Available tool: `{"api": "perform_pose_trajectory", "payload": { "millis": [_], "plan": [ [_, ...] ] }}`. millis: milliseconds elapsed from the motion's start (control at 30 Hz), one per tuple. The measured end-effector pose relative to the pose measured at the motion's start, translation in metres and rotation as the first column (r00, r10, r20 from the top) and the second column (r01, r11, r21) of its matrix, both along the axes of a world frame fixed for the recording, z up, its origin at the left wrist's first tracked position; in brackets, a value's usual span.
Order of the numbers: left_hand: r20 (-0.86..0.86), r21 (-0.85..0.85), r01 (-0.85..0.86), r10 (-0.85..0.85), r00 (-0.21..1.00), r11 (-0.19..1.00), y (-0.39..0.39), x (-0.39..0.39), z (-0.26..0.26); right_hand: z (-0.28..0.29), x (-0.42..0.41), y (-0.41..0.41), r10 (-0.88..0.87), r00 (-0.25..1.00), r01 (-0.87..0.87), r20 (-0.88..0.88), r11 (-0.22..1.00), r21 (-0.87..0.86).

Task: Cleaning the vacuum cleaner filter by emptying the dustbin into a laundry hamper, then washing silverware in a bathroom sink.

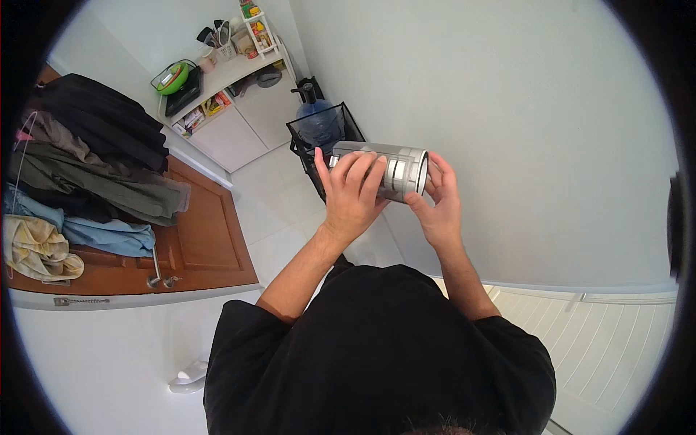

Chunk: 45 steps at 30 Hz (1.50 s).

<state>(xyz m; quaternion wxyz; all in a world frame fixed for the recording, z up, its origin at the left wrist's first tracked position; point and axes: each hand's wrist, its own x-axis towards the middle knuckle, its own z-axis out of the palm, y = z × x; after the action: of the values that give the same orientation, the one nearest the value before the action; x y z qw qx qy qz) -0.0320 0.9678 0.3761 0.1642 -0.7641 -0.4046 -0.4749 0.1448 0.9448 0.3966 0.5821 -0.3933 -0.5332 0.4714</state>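
A clear plastic cylindrical container [399,170], with a pale ring and a dark-edged rim at its right end, lies on its side in the air before me. My left hand [353,187] is wrapped over its left and middle part, fingers on top. My right hand [437,198] is at the rim end, the thumb on the lower edge and the fingers behind the rim. What the container has inside is hard to make out. Behind it stands a black mesh basket [353,122] with a blue water jug [318,122] and pump.
Clothes [98,174] hang on a brown wooden door [209,228] at the left. A white cabinet [223,133] at the upper left bears a green bowl [174,79], a utensil holder [226,51] and a small rack [262,35]. A plain wall [489,109] rises at the right.
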Motion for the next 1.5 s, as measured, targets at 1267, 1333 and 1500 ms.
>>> {"api": "perform_pose_trajectory", "payload": {
  "millis": [1267,1333,1500],
  "plan": [
    [-0.019,0.059,0.102,-0.101,0.995,0.993,-0.025,0.014,0.031,0.03,0.032,-0.009,-0.273,0.897,0.018,0.348,0.809,0.588],
    [-0.02,0.059,0.114,-0.113,0.993,0.992,-0.026,0.013,0.031,0.031,0.032,-0.01,-0.245,0.912,0.003,0.33,0.807,0.59],
    [0.011,0.06,0.145,-0.146,0.989,0.988,-0.031,0.012,0.026,0.037,0.033,-0.019,-0.26,0.86,-0.041,0.439,0.822,0.568]
  ]
}}
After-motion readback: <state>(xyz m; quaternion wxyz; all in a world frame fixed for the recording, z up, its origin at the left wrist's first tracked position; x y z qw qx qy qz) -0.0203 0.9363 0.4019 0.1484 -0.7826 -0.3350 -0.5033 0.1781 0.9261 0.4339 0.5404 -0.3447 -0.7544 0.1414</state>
